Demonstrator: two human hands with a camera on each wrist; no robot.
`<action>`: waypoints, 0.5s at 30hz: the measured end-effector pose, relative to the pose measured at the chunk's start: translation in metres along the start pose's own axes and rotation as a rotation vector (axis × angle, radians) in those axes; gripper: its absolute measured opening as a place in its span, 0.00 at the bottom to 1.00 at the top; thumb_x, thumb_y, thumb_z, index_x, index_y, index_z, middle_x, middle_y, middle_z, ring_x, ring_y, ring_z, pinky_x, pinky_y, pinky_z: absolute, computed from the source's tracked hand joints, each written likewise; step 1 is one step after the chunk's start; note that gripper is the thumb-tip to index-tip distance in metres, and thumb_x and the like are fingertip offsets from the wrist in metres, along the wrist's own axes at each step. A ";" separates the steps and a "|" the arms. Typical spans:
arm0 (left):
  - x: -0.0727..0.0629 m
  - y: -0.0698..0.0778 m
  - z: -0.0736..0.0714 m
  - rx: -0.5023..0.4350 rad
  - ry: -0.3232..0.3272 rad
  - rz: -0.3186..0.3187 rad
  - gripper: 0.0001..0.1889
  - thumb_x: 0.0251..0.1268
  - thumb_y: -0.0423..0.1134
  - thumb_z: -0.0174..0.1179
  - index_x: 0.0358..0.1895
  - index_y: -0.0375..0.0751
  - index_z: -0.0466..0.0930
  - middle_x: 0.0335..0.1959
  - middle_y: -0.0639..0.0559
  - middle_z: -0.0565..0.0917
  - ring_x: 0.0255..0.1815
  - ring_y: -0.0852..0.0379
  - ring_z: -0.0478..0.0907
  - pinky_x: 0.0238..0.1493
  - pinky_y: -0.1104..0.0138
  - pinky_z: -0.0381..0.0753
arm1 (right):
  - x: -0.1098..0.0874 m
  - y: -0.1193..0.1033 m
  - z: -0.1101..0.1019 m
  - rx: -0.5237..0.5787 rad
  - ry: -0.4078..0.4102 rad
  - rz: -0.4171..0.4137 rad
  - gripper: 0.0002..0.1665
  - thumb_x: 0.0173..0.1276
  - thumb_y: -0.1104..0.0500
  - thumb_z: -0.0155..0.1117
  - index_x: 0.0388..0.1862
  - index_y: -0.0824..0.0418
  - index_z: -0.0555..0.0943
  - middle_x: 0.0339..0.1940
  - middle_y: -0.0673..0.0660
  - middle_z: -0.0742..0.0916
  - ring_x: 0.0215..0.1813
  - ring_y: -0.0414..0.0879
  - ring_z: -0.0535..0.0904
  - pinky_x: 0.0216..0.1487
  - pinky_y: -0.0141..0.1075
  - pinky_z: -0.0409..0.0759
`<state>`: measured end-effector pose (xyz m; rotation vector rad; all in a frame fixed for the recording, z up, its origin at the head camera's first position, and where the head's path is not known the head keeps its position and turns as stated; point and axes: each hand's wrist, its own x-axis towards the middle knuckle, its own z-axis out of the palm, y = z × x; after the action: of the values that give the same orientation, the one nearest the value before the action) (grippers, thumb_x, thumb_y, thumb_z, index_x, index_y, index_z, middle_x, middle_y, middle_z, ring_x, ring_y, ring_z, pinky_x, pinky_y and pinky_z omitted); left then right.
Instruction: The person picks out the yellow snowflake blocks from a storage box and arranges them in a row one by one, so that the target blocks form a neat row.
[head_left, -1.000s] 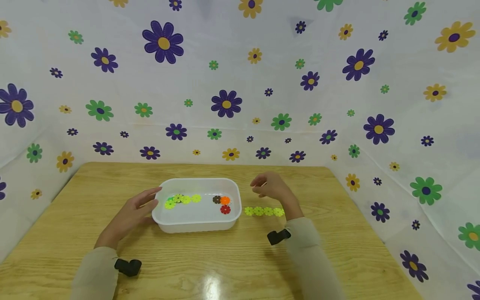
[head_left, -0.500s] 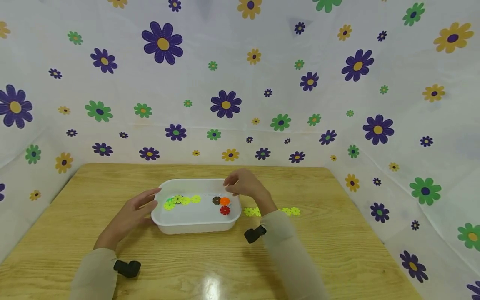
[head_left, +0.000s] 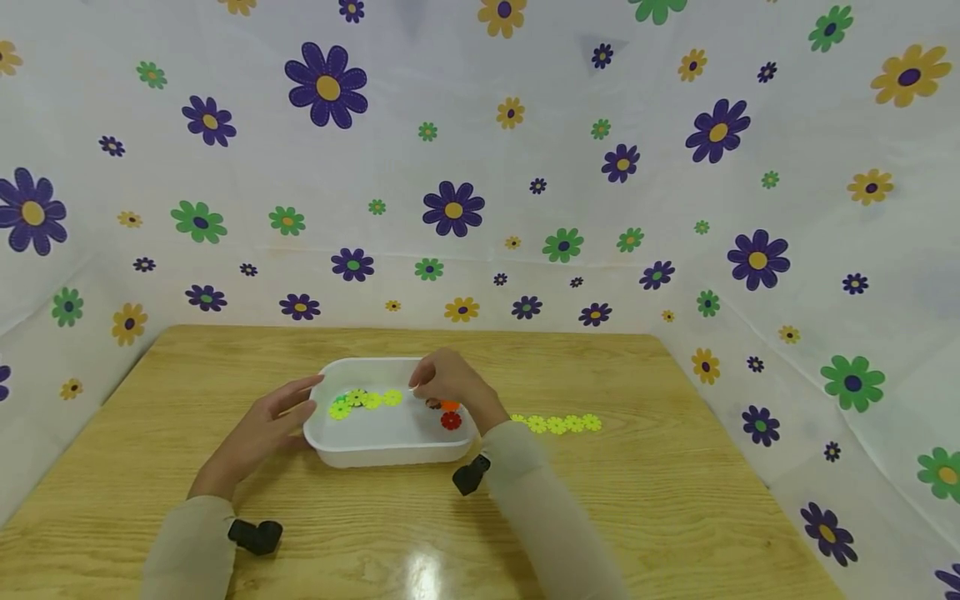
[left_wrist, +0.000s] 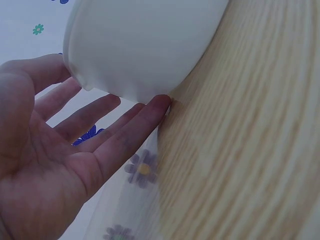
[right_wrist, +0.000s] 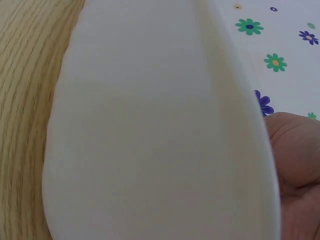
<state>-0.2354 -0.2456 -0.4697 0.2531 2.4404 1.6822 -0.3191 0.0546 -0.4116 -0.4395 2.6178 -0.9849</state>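
A white plastic tub [head_left: 390,454] stands on the table with several small flower-shaped discs inside. Yellow-green discs [head_left: 372,401] lie in its left part; a red disc [head_left: 451,421] and a partly covered orange disc [head_left: 450,406] lie at the right. My left hand [head_left: 262,425] rests against the tub's left end; in the left wrist view its extended fingers [left_wrist: 130,135] touch the outer wall, thumb by the rim. My right hand [head_left: 453,383] reaches over the right part of the tub, fingers loosely bent and pointing down inside. In the right wrist view the tub wall hides its fingers.
A row of yellow-green discs [head_left: 557,426] lies on the wooden table [head_left: 360,525] to the right of the tub, partly behind the right forearm. White cloth [head_left: 390,150] printed with flowers encloses the back and sides.
My right hand has moved left from above the row of discs, across the tub's right rim, to over its inside. More of the row shows now. My left hand and the tub stay put.
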 end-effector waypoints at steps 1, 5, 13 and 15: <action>0.000 0.000 0.000 -0.002 -0.001 0.002 0.33 0.83 0.52 0.50 0.83 0.50 0.53 0.83 0.31 0.55 0.78 0.25 0.61 0.63 0.45 0.84 | 0.001 -0.002 0.003 0.001 -0.004 0.005 0.05 0.69 0.64 0.71 0.42 0.61 0.89 0.36 0.55 0.89 0.38 0.55 0.87 0.43 0.38 0.90; 0.000 -0.001 0.000 -0.010 -0.003 0.009 0.33 0.83 0.51 0.50 0.83 0.49 0.54 0.83 0.30 0.55 0.78 0.24 0.61 0.62 0.46 0.84 | 0.005 -0.010 0.012 -0.040 -0.026 0.007 0.07 0.69 0.63 0.71 0.45 0.59 0.89 0.38 0.53 0.88 0.35 0.48 0.83 0.38 0.33 0.85; 0.000 -0.001 0.000 -0.019 -0.004 0.016 0.32 0.83 0.50 0.50 0.83 0.49 0.54 0.83 0.30 0.55 0.78 0.24 0.62 0.62 0.48 0.85 | 0.014 -0.016 0.027 -0.098 -0.052 0.003 0.11 0.68 0.63 0.72 0.48 0.55 0.89 0.54 0.52 0.89 0.49 0.45 0.81 0.51 0.36 0.85; 0.000 -0.001 0.000 -0.022 -0.004 0.015 0.32 0.83 0.51 0.50 0.83 0.49 0.54 0.83 0.30 0.55 0.78 0.24 0.62 0.62 0.48 0.85 | 0.014 -0.018 0.030 -0.092 -0.049 0.008 0.12 0.68 0.64 0.71 0.49 0.55 0.89 0.56 0.52 0.89 0.53 0.46 0.81 0.57 0.39 0.85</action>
<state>-0.2353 -0.2466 -0.4708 0.2720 2.4217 1.7112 -0.3170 0.0187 -0.4232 -0.4685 2.6260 -0.8428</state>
